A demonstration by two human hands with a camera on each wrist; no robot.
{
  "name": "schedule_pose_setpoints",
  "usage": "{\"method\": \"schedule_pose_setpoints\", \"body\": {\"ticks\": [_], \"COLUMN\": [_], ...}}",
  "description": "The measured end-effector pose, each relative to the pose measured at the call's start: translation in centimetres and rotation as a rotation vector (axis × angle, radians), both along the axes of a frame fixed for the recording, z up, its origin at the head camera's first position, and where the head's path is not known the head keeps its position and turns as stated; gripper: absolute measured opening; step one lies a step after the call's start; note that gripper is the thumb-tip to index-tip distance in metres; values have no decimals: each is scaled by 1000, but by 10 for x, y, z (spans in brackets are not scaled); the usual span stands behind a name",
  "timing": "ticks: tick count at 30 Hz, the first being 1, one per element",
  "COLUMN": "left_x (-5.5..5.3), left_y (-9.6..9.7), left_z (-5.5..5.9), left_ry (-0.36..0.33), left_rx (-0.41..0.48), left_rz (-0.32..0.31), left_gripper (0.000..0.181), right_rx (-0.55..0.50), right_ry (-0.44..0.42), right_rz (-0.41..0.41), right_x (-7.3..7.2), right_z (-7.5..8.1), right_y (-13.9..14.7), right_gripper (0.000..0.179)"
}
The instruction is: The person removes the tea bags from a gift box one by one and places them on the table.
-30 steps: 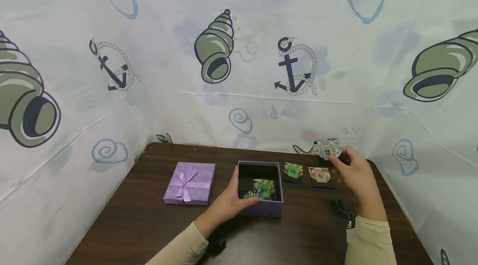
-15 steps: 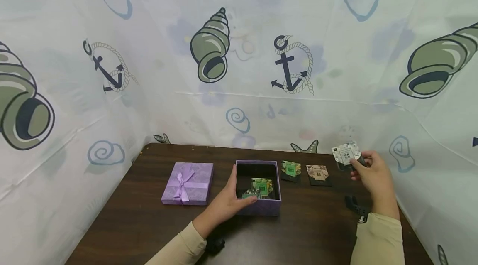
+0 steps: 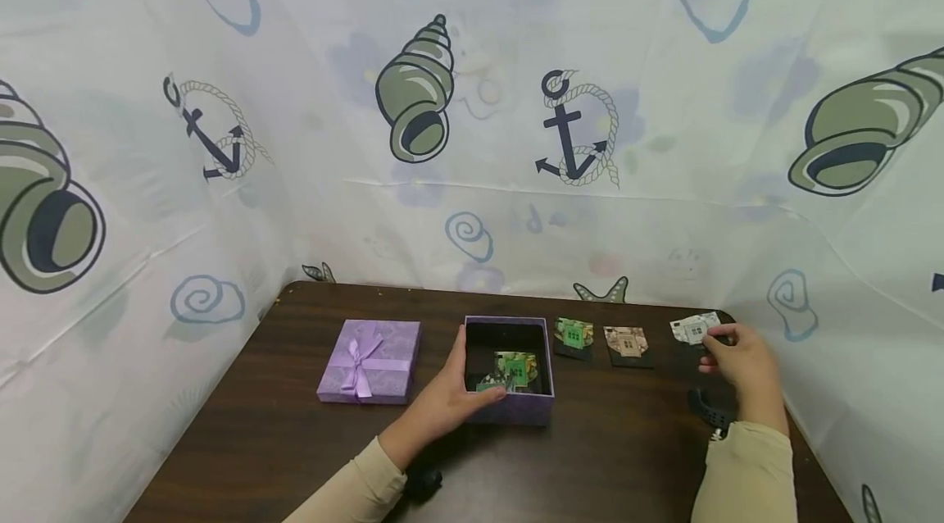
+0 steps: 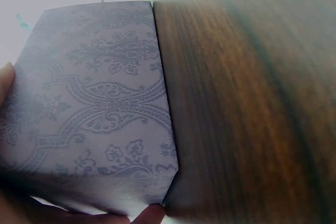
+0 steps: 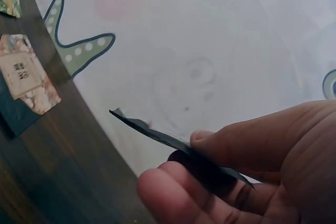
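Note:
My left hand point(image 3: 442, 398) grips the open purple gift box point(image 3: 509, 408), thumb over its front rim and fingers along its left side. In the left wrist view the box's patterned wall point(image 4: 100, 87) fills the left half. Inside the box lie a green-labelled sachet point(image 3: 520, 369) and another, partly hidden by the thumb. At the table's back right, my right hand point(image 3: 745, 363) pinches a sachet with a white-grey label point(image 3: 693, 329). In the right wrist view that thin dark sachet point(image 5: 152, 134) is seen edge-on between thumb and fingers, with a bulge underneath.
A green sachet point(image 3: 573, 336) and a pinkish-beige sachet point(image 3: 627, 344) lie right of the box on the dark wooden table point(image 3: 583, 474). To its left lies the purple lid point(image 3: 372, 363) with a ribbon bow. A printed curtain point(image 3: 501, 138) hangs behind the table.
My right hand has moved right with the white-grey sachet, then lowered it toward the table's back right corner. The left hand stays on the box. The head view has shifted slightly.

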State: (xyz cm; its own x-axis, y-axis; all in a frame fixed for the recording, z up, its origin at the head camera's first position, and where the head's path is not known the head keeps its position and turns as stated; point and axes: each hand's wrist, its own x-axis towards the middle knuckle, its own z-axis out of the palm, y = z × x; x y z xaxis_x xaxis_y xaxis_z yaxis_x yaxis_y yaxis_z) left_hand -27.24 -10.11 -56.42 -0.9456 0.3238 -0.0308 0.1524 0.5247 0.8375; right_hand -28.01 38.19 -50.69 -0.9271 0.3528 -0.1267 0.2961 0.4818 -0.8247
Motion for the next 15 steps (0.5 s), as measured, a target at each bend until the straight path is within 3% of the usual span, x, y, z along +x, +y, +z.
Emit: {"method": "schedule_pose_setpoints", "body": {"ticks": [6,15], "left_x": [0,1], "left_y": [0,0], "left_z": [2,-1], "left_ry": [3,-4], "left_rx": [17,12], "left_rz": [4,-1], "left_gripper": [133,135], "right_rx": [-19,5], "right_ry": [1,-117], "right_rz": [49,105], "right_x": [-7,-13], "right_z": [-19,-45], "right_y": [8,20], "right_gripper": [41,39]}}
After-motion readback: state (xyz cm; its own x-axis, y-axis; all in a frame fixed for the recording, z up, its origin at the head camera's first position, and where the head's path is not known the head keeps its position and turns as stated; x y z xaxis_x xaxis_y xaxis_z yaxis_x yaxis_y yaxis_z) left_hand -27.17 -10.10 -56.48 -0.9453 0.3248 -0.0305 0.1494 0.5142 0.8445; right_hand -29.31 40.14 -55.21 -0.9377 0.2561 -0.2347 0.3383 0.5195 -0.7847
